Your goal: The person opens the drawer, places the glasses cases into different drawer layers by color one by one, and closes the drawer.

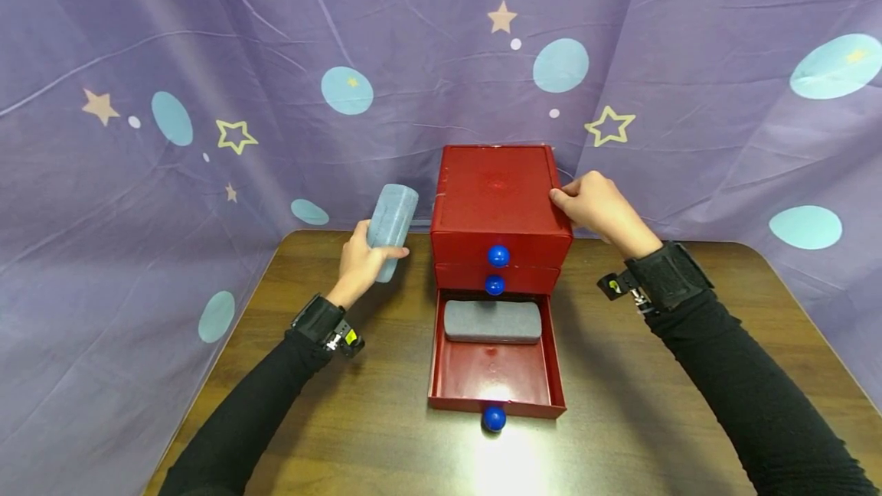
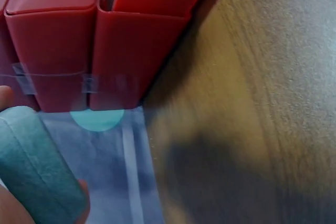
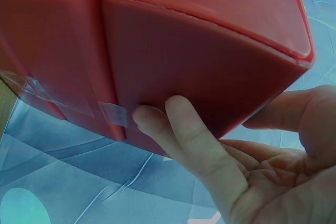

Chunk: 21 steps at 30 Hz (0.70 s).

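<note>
A light blue glasses case (image 1: 395, 214) is in my left hand (image 1: 361, 261), which grips it around its sides, left of a red drawer cabinet (image 1: 498, 188). In the left wrist view the same glasses case (image 2: 39, 166) shows its seam, with fingertips at its edges. My right hand (image 1: 598, 207) holds the cabinet's upper right edge; the right wrist view has two fingers (image 3: 184, 116) against the side wall and the thumb over the edge. The bottom drawer (image 1: 491, 373) is pulled out, and a grey glasses case (image 1: 492, 321) lies crosswise at its back.
Two upper drawers with blue knobs (image 1: 498, 256) are closed. The lower drawer's blue knob (image 1: 494, 419) sticks out toward the front. Everything stands on a wooden table (image 1: 620, 419), with a purple patterned cloth (image 1: 427, 37) hanging behind it.
</note>
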Each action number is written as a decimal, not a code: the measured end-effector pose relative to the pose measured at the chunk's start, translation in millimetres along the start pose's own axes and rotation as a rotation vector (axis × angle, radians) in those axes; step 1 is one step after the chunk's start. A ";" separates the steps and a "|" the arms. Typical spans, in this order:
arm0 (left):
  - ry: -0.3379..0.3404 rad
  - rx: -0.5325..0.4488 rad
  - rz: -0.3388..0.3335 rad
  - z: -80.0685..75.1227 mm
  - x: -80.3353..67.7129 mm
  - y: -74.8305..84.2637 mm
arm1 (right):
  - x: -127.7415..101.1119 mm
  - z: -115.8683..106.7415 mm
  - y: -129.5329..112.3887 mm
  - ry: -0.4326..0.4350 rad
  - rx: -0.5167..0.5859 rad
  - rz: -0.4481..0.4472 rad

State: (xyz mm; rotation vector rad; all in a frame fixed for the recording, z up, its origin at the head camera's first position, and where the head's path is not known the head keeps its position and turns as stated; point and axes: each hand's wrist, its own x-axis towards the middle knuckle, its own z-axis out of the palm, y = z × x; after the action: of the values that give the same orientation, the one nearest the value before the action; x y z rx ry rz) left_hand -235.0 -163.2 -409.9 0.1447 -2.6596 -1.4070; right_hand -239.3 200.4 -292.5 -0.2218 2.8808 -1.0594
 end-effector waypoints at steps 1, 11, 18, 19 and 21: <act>0.008 -0.022 0.011 -0.7 -0.8 1.0 | 0.0 0.2 0.3 0.001 -0.001 0.000; 0.083 -0.211 0.200 -10.6 -7.7 17.7 | -0.2 2.1 -1.2 0.025 -0.011 0.006; -0.044 -0.362 0.356 -18.7 -15.9 35.0 | 0.5 0.6 0.5 0.016 -0.008 0.006; -0.064 -0.372 0.376 -19.4 -17.1 37.0 | 0.4 0.6 0.7 0.014 -0.005 0.006; -0.101 -0.395 0.418 -20.4 -19.5 41.1 | 0.2 0.2 1.2 0.011 0.000 0.007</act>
State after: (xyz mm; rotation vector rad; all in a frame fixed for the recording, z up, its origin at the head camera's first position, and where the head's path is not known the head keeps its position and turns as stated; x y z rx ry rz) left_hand -213.5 -154.0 -365.9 -0.5002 -2.2344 -1.7697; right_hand -239.6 201.1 -293.4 -0.2069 2.8897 -1.0628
